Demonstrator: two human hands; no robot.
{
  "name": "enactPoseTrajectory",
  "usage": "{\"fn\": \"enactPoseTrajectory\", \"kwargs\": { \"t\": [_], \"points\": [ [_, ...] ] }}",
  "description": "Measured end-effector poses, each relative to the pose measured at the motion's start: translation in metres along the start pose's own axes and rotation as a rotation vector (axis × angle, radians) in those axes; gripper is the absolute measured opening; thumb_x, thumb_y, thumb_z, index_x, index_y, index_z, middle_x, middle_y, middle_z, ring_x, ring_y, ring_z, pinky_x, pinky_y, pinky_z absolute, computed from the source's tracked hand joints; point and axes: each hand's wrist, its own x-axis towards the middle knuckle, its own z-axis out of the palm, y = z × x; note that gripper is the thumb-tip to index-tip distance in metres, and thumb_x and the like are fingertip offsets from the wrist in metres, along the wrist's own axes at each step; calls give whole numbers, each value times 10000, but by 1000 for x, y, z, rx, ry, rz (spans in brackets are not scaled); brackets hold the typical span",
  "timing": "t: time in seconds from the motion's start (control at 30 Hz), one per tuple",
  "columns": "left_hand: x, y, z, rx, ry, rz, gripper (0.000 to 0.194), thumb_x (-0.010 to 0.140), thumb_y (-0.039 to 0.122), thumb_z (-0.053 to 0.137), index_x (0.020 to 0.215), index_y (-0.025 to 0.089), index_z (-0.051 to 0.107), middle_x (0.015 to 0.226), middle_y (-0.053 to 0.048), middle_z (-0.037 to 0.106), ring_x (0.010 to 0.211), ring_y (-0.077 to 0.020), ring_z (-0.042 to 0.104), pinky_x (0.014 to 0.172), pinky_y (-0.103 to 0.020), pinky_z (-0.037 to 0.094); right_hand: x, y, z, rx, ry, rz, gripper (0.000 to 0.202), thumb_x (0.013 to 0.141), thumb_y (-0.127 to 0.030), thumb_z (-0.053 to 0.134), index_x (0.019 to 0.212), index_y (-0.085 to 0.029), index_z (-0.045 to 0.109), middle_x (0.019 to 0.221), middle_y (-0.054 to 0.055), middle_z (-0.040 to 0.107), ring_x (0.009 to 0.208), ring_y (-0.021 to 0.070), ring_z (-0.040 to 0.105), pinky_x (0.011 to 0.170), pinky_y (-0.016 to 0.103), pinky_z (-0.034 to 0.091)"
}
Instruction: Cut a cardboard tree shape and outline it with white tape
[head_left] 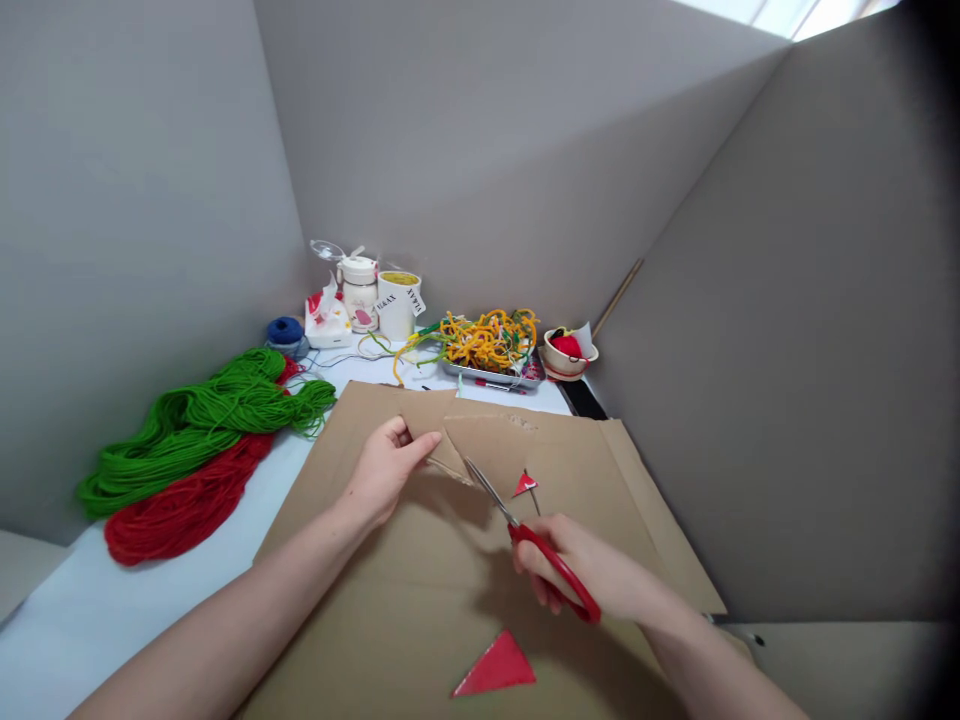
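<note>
My left hand [390, 462] pinches the edge of a piece of cardboard [491, 445] above a large cardboard sheet [375, 610]. In my right hand [574, 570] are red-handled scissors [559, 570], their blades pointing up and left, with the tips at the cardboard piece's lower edge. Just right of the blades is a small red triangle [526, 484] on a thin dark stick. A larger red triangle [498, 665] lies on the sheet near the front.
Green yarn [195, 420] and red yarn [191, 505] lie at the left. Along the back stand a blue yarn ball [285, 331], a white jar [360, 297], a cup [397, 308], a tray [487, 377] of orange yarn and a bowl [568, 358]. Grey panels surround the table.
</note>
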Motion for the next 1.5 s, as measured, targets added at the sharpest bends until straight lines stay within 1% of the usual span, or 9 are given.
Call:
{"fn": "enactPoseTrajectory", "kwargs": {
  "t": [0.07, 0.27, 0.47, 0.6, 0.73, 0.83, 0.97, 1.2, 1.5],
  "points": [
    [1, 2, -1, 6, 16, 28, 267, 607, 293, 782, 658, 158, 558, 546, 60, 578, 470, -69, 492, 453, -175, 368, -3, 1, -1, 10, -2, 6, 310, 903, -421, 407, 775, -165, 524, 571, 3, 573, 499, 110, 544, 423, 173, 379],
    [-3, 2, 2, -51, -90, -17, 286, 643, 279, 763, 844, 168, 593, 710, 18, 673, 571, -92, 573, 489, -174, 396, 1, -4, -3, 53, -65, -35, 395, 907, -511, 371, 783, -169, 527, 571, 7, 584, 466, 105, 534, 423, 178, 396],
    [-5, 2, 1, -59, -96, -27, 274, 640, 276, 769, 832, 168, 606, 639, 31, 656, 592, -107, 602, 519, -182, 434, 7, -4, 1, 90, -81, -35, 383, 915, -488, 370, 797, -165, 537, 593, 14, 591, 477, 102, 536, 445, 182, 413],
    [-1, 6, -1, -100, -81, -6, 346, 625, 288, 778, 906, 171, 614, 763, -2, 705, 679, -142, 642, 605, -232, 488, -3, -3, -2, 62, -62, -13, 345, 916, -454, 387, 813, -162, 539, 608, 16, 595, 504, 105, 546, 459, 179, 418],
    [-3, 8, 0, -60, -75, -8, 344, 617, 275, 784, 906, 169, 628, 677, 15, 689, 638, -138, 631, 557, -211, 461, -7, -9, -4, 58, -66, -33, 384, 912, -489, 377, 800, -160, 540, 593, 13, 583, 490, 105, 535, 435, 175, 396],
    [-7, 7, 2, -49, -102, -19, 335, 626, 285, 777, 905, 167, 635, 747, -6, 710, 656, -140, 636, 550, -207, 456, -1, -12, -1, 68, -79, -34, 394, 914, -491, 366, 794, -159, 540, 594, 14, 587, 484, 102, 533, 441, 176, 394],
    [-8, 6, 2, -75, -94, -13, 338, 636, 272, 771, 922, 162, 628, 792, -18, 715, 699, -147, 647, 587, -217, 482, 6, -10, 5, 78, -29, -40, 358, 899, -487, 406, 812, -164, 534, 622, 10, 588, 511, 103, 540, 485, 188, 422],
    [-4, 3, 2, -76, -106, 25, 320, 654, 255, 760, 920, 161, 610, 860, -29, 719, 784, -174, 663, 690, -276, 523, -3, -15, 2, 0, -32, -4, 387, 893, -503, 414, 744, -162, 520, 623, 21, 597, 525, 110, 549, 458, 183, 396],
    [-6, 5, 2, -60, -120, -34, 344, 613, 261, 787, 883, 169, 595, 719, 4, 699, 622, -130, 637, 551, -206, 471, 1, -16, 0, 46, -52, -19, 395, 901, -516, 388, 807, -166, 544, 600, 4, 587, 483, 99, 532, 465, 186, 424]
  ]
}}
